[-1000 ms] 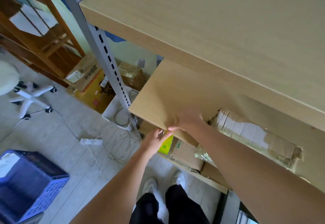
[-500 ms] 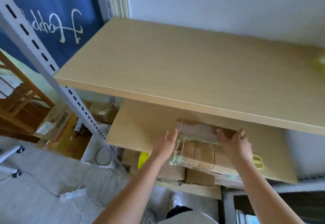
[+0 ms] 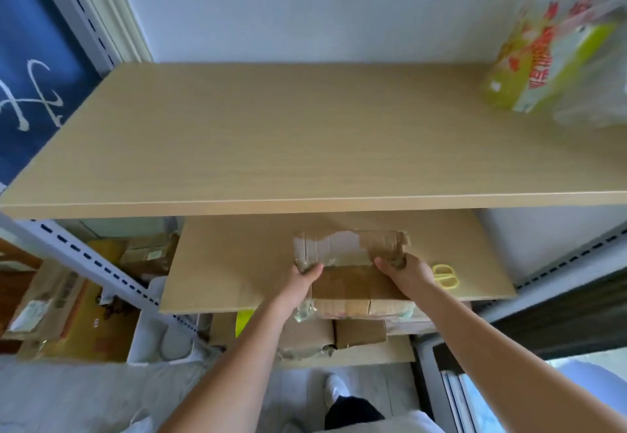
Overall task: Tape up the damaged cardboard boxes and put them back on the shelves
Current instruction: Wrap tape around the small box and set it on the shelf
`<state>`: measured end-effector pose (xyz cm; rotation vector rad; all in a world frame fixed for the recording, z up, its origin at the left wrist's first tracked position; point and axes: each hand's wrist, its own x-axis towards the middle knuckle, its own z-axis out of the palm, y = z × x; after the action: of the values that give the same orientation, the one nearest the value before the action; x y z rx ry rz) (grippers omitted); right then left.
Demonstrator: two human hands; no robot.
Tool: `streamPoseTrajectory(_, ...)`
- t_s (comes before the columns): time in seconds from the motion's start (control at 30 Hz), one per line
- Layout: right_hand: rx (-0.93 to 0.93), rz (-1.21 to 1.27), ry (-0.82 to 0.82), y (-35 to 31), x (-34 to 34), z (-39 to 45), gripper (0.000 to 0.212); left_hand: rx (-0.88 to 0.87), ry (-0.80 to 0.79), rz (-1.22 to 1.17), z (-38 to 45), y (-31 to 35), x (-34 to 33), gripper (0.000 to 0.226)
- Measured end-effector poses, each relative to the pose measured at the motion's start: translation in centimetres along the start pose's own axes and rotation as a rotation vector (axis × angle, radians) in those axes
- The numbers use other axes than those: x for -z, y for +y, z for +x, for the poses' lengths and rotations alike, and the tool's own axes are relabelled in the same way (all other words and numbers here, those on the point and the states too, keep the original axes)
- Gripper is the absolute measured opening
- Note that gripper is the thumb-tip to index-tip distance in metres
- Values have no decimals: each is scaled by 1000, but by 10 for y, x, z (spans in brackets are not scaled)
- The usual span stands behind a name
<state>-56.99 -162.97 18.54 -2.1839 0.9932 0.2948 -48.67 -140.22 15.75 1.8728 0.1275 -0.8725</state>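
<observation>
On wooden shelf (image 3: pixel 237 263), hands grip torn cardboard box (image 3: pixel 349 281).

A battered brown cardboard box (image 3: pixel 353 273) lies flat on the middle shelf (image 3: pixel 237 263) at the centre of the frame, its near edge hanging a little over the shelf's front lip. Its top is torn, with a pale patch where the outer paper has peeled away, and glossy clear tape crosses it in a band and bunches at the near corners. On the lower shelf (image 3: pixel 373 353), just below centre, two more brown cardboard boxes (image 3: pixel 339 334) sit side by side, creased and with loose wrinkled tape at their front edge.
</observation>
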Motion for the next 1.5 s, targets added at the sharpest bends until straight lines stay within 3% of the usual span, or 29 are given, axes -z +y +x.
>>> streamPoseTrajectory(0.13, -89, 459, -281, 10, 7, -26, 74, 104, -143, -115, -25, 9, 5, 90)
streamPoseTrajectory(0.2, -111, 566, -312, 21, 12, -38, 79, 131, -225, -109, -39, 5, 11, 100)
streamPoseTrajectory(0.27, -46, 576, -290, 27, 31, -44, 83, 37, -247, -51, -57, 7, 25, 102)
streamPoseTrajectory(0.3, 12, 580, -287, 28, 42, -44, 86, -49, -240, -12, -64, 9, 31, 91)
streamPoseTrajectory(0.33, 71, 555, -282, 26, 52, -45, 89, -131, -213, 39, -68, 11, 35, 79)
streamPoseTrajectory(0.4, 181, 402, -232, 11, 56, -49, 77, -300, -27, 68, -68, 11, 35, 79)
streamPoseTrajectory(0.5, 165, 124, 11, -9, 28, -44, 55, -302, 279, 92, -61, 23, 21, 69)
streamPoseTrajectory(0.57, 109, 5, 56, -18, 12, -42, 62, -145, 297, 164, -57, 28, 24, 55)
streamPoseTrajectory(0.63, 89, -36, 52, -22, 16, -35, 73, -80, 193, 195, -59, 25, 40, 54)
streamPoseTrajectory(0.73, 28, 145, 34, -32, 45, -21, 78, -308, 11, 242, -67, 16, 68, 47)
streamPoseTrajectory(0.83, -36, 479, -127, -47, 56, -11, 65, -506, 234, 307, -56, 0, 75, 45)
streamPoseTrajectory(0.9, 29, 419, -284, -57, 44, -13, 61, -415, 268, 55, -54, 0, 70, 33)
streamPoseTrajectory(0.97, 124, 365, -363, -60, 18, -16, 60, -244, 251, -195, -49, -4, 65, 39)
streamPoseTrajectory(1.07, 185, 241, -183, -57, -14, -6, 43, -238, 301, -126, -31, -4, 68, 43)
streamPoseTrajectory(1.23, 192, 50, -33, -68, -19, 8, 44, -219, 272, -6, -12, 11, 81, 24)
streamPoseTrajectory(1.33, 264, 189, -12, -84, -15, 9, 28, -119, 278, 19, -4, 9, 97, 48)
streamPoseTrajectory(1.4, 348, 384, -38, -109, -18, 6, 13, 38, 306, -127, 0, 7, 106, 66)
streamPoseTrajectory(1.47, 489, 349, -136, -142, -24, 1, 7, 97, 355, -385, -2, 1, 113, 60)
streamPoseTrajectory(1.5, 531, 299, -218, -159, -29, -2, 13, 103, 383, -469, -6, -2, 116, 49)
